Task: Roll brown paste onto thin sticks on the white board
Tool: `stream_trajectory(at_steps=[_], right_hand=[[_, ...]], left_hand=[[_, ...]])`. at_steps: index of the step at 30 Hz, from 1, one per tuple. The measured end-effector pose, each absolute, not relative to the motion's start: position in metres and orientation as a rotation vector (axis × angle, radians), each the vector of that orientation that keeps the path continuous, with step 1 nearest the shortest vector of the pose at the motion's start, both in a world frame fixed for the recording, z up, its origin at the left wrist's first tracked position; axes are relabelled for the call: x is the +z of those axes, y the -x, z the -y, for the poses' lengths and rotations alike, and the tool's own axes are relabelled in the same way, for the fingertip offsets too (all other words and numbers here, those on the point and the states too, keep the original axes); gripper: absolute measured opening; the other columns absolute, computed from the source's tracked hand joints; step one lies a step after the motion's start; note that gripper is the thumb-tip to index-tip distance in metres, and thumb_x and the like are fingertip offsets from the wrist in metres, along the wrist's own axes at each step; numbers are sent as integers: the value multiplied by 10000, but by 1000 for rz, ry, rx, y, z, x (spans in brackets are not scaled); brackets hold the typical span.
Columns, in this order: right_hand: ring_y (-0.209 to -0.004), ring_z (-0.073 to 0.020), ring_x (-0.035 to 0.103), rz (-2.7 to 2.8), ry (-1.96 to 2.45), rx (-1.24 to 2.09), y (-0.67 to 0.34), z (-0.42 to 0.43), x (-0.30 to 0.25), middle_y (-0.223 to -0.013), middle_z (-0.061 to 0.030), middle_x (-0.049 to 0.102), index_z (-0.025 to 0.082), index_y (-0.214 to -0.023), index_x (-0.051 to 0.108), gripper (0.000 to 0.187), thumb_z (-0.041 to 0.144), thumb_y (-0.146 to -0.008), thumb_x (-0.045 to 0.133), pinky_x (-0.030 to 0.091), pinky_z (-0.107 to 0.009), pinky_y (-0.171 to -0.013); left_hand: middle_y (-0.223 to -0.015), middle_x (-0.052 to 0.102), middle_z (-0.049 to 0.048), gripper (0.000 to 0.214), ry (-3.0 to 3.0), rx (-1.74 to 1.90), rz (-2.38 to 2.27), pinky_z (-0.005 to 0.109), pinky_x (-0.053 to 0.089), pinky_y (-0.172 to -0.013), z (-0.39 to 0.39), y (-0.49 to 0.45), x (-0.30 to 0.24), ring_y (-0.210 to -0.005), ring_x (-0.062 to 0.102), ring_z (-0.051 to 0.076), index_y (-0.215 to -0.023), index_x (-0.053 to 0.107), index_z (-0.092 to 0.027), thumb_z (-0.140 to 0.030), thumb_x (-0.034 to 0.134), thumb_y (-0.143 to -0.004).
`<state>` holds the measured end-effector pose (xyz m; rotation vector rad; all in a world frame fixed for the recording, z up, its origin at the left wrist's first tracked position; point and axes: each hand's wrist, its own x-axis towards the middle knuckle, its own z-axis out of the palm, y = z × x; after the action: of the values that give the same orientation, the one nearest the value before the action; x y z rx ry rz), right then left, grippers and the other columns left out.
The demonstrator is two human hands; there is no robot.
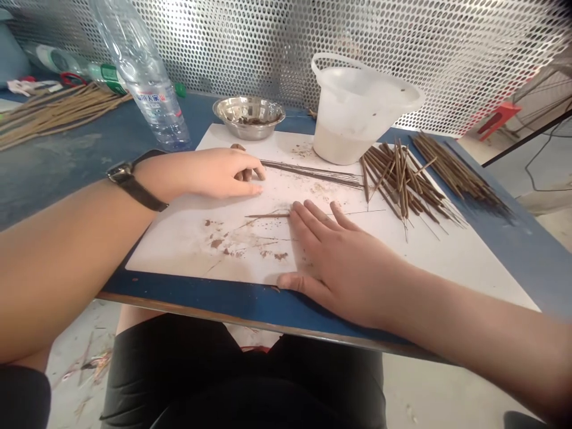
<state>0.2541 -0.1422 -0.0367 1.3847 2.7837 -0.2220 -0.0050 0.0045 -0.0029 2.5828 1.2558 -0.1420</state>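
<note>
The left hand (214,174) is narrow, its fingers bent in toward the palm as it rests on a large white paper sheet (179,244) streaked with brown smears. A black strap wristwatch (127,174) circles its wrist. Whether those fingers pinch anything is hidden. Just beyond its fingertips (261,189), a slim bundle of long dark brown coated sticks (308,173) lies on the sheet and runs away to that hand's right.

The right hand (344,262) is wide, palm down and flat, with its fingers spread and its thumb reaching onto the blue-painted table (187,301) near the front edge. One thin brown stick (268,215) lies between the hands, with its end at the right hand's first fingertip.

To the right of the right hand's fingers, a loose heap of crossed dark brown sticks (397,179) sits on the sheet, and a tidier row of similar sticks (460,167) lies farther right. Ahead of the left hand stands a shallow stainless steel bowl (248,116) with brown residue inside. Ahead of the right hand stands a white plastic bucket (357,113) with a thin handle and pale contents. A clear plastic water bottle (143,71) stands beyond the left hand, and a bundle of pale sticks (53,113) lies farther left. A perforated metal screen (313,36) rises behind the table.
</note>
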Motion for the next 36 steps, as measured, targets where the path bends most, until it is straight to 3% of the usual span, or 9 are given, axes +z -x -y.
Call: stream_trajectory(at_steps=[5, 12, 16, 20, 23, 26, 31, 36], right_hand=[[-1740, -487, 175, -2786, -1451, -176, -250, 120, -42, -1841, -292, 281, -9, -1775, 308, 1110, 846, -1077, 189, 151, -711, -1398], [-1727, -472, 250, -2774, -1449, -177, -256, 142, -42, -1836, -276, 317, 33, -1786, 313, 1108, 867, -1062, 234, 225, -685, -1394], [-1728, -494, 226, -2814, -1449, -151, -256, 128, -46, -1843, -277, 305, 28, -1792, 286, 1098, 852, -1072, 203, 213, -707, -1386], [-1700, -511, 293, -2840, -1487, -144, -259, 111, -35, -1842, -273, 323, 34, -1791, 282, 1080, 839, -1071, 269, 348, -691, -1329], [-1513, -516, 561, -2727, -1656, -40, -272, 103, -18, -1696, -287, 542, 63, -1713, 462, 871, 687, -1111, 379, 542, -668, -1141], [-1216, -444, 734, -2598, -1681, 63, -290, 91, -9, -1366, -256, 751, 100, -1446, 732, 573, 472, -1117, 446, 611, -587, -949], [-919, -315, 728, -2638, -1490, 135, -302, 74, -14, -1027, -179, 765, 149, -1120, 827, 422, 307, -1101, 436, 571, -459, -764], [-876, -285, 691, -2614, -1419, 293, -283, 83, -13, -991, -175, 742, 147, -1056, 794, 351, 195, -1085, 448, 512, -400, -682]], left_hand=[[-1378, 763, 88, 675, -2575, -133, -1279, 387, 548, -962, -6, 6, -3, -1142, 739, 293, -1489, 730, -321, -703, 561, -960], [-1352, 760, 108, 653, -2585, -120, -1240, 412, 545, -993, -4, 5, -2, -1147, 732, 303, -1476, 736, -284, -662, 565, -971], [-1322, 768, 92, 610, -2607, -109, -1226, 360, 538, -911, -4, 6, -3, -1079, 730, 261, -1453, 739, -278, -642, 560, -997], [-1341, 757, 102, 627, -2589, -138, -1261, 346, 520, -841, -1, 5, 0, -1004, 705, 234, -1473, 722, -255, -653, 548, -1021], [-1379, 739, 115, 644, -2569, -161, -1259, 356, 513, -836, 1, 5, 2, -994, 686, 231, -1495, 707, -233, -649, 543, -1031], [-1363, 742, 122, 663, -2554, -148, -1262, 370, 524, -839, -3, 7, 0, -1001, 698, 249, -1492, 716, -247, -674, 561, -1010], [-1319, 755, 128, 690, -2562, -117, -1227, 390, 558, -852, -11, 12, -6, -1039, 731, 288, -1476, 734, -285, -737, 554, -986], [-1317, 772, 126, 693, -2582, -92, -1223, 383, 560, -866, -9, 10, -5, -1059, 739, 291, -1466, 748, -292, -742, 578, -967]])
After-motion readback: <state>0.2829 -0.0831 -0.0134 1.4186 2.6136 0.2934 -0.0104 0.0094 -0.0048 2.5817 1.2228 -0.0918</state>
